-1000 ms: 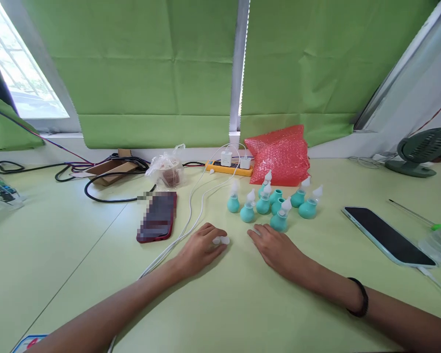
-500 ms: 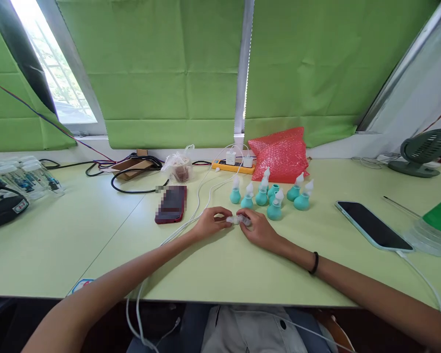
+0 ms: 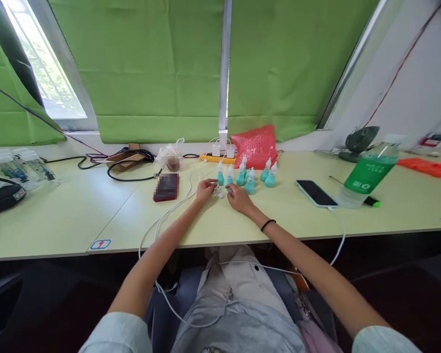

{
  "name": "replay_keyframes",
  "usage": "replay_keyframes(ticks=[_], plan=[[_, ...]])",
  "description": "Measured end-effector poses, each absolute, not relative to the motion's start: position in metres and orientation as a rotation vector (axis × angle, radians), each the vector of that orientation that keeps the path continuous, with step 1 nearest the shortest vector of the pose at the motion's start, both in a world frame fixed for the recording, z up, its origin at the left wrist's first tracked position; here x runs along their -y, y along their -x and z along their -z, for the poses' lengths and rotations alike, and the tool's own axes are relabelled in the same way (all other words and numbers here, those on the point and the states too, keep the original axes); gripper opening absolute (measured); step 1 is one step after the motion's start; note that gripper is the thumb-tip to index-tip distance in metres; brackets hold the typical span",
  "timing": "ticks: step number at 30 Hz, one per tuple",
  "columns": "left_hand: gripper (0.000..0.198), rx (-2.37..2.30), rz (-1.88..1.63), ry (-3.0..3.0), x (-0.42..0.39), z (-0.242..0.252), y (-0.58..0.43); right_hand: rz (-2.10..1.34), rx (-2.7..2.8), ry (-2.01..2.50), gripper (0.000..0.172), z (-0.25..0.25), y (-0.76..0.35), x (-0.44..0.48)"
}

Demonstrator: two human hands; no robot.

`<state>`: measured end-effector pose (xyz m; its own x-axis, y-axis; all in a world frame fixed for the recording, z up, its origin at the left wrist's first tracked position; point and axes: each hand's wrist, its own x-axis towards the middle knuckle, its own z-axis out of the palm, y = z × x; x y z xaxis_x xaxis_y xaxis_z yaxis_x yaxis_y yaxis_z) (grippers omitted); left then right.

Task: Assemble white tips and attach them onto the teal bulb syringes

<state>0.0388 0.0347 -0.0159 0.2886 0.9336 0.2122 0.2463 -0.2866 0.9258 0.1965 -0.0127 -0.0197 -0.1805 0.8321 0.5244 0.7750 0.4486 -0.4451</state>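
A small whitish plastic piece (image 3: 220,194) is lying on the green bench (image 3: 77,215), sitting between the two hands and too small to make out in detail. Just behind it, a cluster of teal bulbs with white tips (image 3: 246,176) is standing upright.

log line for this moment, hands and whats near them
left hand on small white piece | right hand beside it | teal bulbs behind | green table

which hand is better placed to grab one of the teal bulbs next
Probably the right hand. It rests on the table just in front of the cluster of teal bulbs, the nearest one right beyond its fingers. The left hand sits by the cluster's left end, next to the white cables.
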Motion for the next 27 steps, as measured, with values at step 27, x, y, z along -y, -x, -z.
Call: replay_keyframes(ticks=[27], plan=[[0.025, -1.292, -0.661, -2.238, -0.037, 0.009, -0.008, -0.868, 1.787, 1.281, 0.028, 0.016, -0.211, 0.008]])
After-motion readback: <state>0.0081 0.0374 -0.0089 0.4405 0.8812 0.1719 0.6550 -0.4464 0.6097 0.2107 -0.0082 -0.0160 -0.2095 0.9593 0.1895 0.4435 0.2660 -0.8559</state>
